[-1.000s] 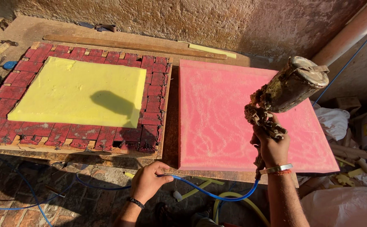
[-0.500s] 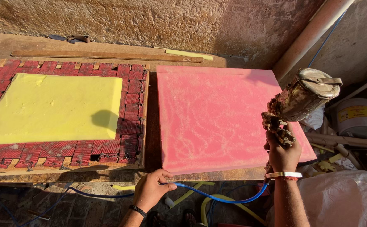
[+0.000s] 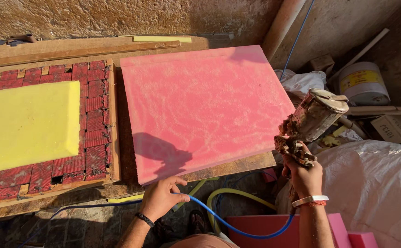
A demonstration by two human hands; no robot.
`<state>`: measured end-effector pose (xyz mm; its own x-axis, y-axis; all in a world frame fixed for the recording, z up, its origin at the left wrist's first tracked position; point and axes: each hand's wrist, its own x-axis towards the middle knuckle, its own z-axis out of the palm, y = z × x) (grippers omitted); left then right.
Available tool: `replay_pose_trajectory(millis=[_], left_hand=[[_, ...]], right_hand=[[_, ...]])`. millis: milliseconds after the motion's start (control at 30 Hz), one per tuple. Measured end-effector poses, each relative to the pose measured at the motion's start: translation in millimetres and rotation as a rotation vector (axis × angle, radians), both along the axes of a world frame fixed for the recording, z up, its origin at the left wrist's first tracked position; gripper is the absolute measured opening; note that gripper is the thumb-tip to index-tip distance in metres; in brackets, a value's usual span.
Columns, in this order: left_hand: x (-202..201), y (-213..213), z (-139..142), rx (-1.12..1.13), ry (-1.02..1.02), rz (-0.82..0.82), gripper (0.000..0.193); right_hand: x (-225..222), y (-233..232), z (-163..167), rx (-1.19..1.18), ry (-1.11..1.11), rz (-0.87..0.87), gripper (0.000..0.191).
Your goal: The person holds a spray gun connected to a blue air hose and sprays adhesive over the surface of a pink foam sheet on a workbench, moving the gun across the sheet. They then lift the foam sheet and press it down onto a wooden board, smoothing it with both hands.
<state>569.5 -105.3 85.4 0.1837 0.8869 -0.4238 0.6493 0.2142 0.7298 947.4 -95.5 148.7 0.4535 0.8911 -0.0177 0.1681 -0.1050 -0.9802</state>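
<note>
Head view, looking down on a wooden bench (image 3: pixel 237 167) set against a rough plaster wall (image 3: pixel 117 16). The right hand (image 3: pixel 305 177) is closed around the grip of a crusted spray gun (image 3: pixel 308 124), held upright off the bench's right edge, just beside the near right corner of a pink foam slab (image 3: pixel 205 108). The gun's cup (image 3: pixel 322 110) tilts up and to the right, caked with dried residue. A white band and a red thread sit on the right wrist. A blue hose (image 3: pixel 237 225) runs from below the gun in a low loop toward the left hand (image 3: pixel 161 197), whose fingers curl loosely around it just below the bench's near edge; the thumb points up toward the slab's near left corner. A dark band circles the left wrist.

The pink foam slab lies flat across the right half of the bench, its near edge close to the bench's near edge, its surface mottled with paler streaks, and a shadow falls on its near left part. To the left, apart from it, a yellow foam slab (image 3: pixel 26 124) rests on a frame of red webbing (image 3: pixel 95 119). A yellow-green hose (image 3: pixel 237 197) curves on the floor below the bench. Beyond the right edge stand a white bucket (image 3: pixel 363 85) and a white sack (image 3: pixel 375 183).
</note>
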Motion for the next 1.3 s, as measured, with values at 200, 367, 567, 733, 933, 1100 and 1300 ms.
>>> replay_pose_trajectory(millis=[200, 367, 567, 733, 933, 1100, 1300], left_hand=[[33, 1, -3, 0.017, 0.079, -0.003, 0.043], [58, 2, -9, 0.080, 0.057, -0.004, 0.045], [93, -12, -14, 0.046, 0.063, -0.111, 0.045], [94, -17, -14, -0.004, -0.015, -0.122, 0.045], [98, -26, -11, 0.018, 0.045, -0.077, 0.043], [100, -22, -7, 0.032, 0.072, -0.024, 0.041], [55, -23, -9, 0.043, 0.074, 0.080, 0.044]], right_hand=[[32, -4, -11, 0.110, 0.033, -0.063, 0.045], [64, -16, 2, 0.125, -0.165, -0.164, 0.029], [85, -58, -12, -0.094, -0.143, -0.125, 0.041], [95, -68, -27, -0.098, 0.316, 0.010, 0.054], [118, -65, -12, 0.011, -0.107, -0.295, 0.041], [121, -49, -3, 0.155, -0.103, -0.290, 0.034], [73, -17, -12, 0.165, 0.026, 0.070, 0.034]])
